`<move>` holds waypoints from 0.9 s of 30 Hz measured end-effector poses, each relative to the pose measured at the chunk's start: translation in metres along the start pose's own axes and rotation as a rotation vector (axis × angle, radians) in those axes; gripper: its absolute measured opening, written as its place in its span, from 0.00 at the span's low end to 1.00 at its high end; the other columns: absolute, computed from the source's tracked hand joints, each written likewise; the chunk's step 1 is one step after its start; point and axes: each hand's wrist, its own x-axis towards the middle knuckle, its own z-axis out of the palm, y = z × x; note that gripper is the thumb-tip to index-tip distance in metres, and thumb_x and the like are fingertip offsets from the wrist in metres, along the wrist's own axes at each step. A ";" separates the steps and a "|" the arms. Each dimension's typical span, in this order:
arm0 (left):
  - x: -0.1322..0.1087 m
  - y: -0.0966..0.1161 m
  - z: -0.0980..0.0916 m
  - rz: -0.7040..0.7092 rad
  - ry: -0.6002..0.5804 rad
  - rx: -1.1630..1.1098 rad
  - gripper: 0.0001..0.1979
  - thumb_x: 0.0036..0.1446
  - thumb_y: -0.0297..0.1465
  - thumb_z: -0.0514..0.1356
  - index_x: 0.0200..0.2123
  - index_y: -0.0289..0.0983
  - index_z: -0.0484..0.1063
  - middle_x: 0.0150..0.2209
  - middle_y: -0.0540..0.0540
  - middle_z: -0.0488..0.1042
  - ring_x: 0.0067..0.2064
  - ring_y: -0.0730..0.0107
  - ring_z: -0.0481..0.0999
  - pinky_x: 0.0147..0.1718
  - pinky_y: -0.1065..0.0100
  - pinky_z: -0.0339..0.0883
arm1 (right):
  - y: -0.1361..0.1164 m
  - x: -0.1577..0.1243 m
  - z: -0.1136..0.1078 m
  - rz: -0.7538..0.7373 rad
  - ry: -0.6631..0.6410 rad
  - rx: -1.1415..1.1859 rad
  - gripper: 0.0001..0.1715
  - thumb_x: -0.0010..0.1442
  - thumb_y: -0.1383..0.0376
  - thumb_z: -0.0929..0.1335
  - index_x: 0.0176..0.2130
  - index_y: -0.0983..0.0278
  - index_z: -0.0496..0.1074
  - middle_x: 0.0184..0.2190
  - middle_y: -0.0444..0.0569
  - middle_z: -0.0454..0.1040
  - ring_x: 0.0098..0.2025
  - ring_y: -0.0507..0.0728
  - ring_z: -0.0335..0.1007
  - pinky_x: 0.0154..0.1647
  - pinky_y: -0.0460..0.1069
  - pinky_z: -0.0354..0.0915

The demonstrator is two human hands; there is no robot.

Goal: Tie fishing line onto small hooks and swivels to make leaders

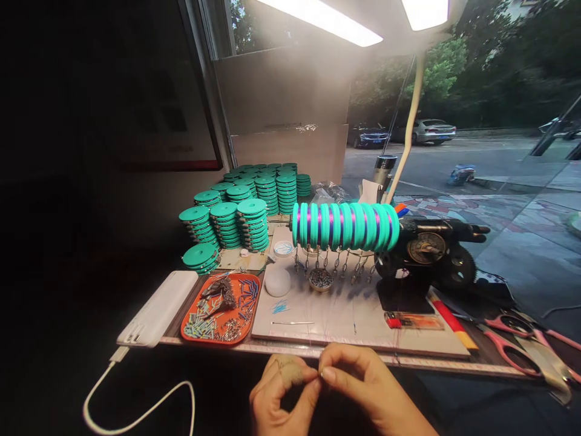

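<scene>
My left hand (285, 396) and my right hand (363, 384) meet just in front of the table's near edge. Thumb and forefinger are pinched together on each, the fingertips almost touching. Between them shows a tiny dark speck, too small to name. A pale wrap covers a finger of my left hand. Beyond them, a row of turquoise foam spools (347, 227) wound with purple line sits on a black winding machine (426, 242). Small metal swivels (336, 261) hang below the spools. On the board (327, 336) lie a thin metal needle-like tool (293, 323) and blue bits (280, 306).
An orange tray (190, 330) holds small tubes and metal parts, beside a white power bank (158, 309) with a cable. Stacked turquoise spools (252, 224) stand behind. A white round tub (278, 282), a bowl of beads (321, 280), a lighter (413, 321) and scissors (508, 351) are around.
</scene>
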 end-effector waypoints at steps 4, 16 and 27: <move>0.000 -0.001 -0.002 0.047 -0.034 0.038 0.04 0.47 0.26 0.64 0.25 0.41 0.73 0.23 0.54 0.72 0.26 0.74 0.71 0.26 0.74 0.64 | -0.004 0.000 0.002 -0.008 -0.010 -0.019 0.13 0.49 0.56 0.71 0.25 0.64 0.71 0.22 0.41 0.66 0.28 0.50 0.58 0.33 0.44 0.56; 0.000 0.002 -0.004 0.186 -0.104 0.184 0.06 0.49 0.23 0.60 0.26 0.39 0.71 0.23 0.51 0.71 0.26 0.71 0.69 0.26 0.71 0.64 | -0.004 -0.004 0.006 -0.042 0.080 -0.116 0.16 0.46 0.54 0.71 0.23 0.64 0.70 0.21 0.41 0.66 0.27 0.51 0.58 0.31 0.45 0.55; 0.003 0.001 -0.002 0.177 -0.099 0.155 0.05 0.48 0.24 0.61 0.24 0.39 0.72 0.21 0.52 0.70 0.24 0.73 0.69 0.24 0.72 0.62 | -0.011 -0.006 0.000 -0.055 0.008 -0.120 0.15 0.51 0.55 0.69 0.25 0.65 0.68 0.22 0.42 0.65 0.28 0.52 0.60 0.31 0.46 0.57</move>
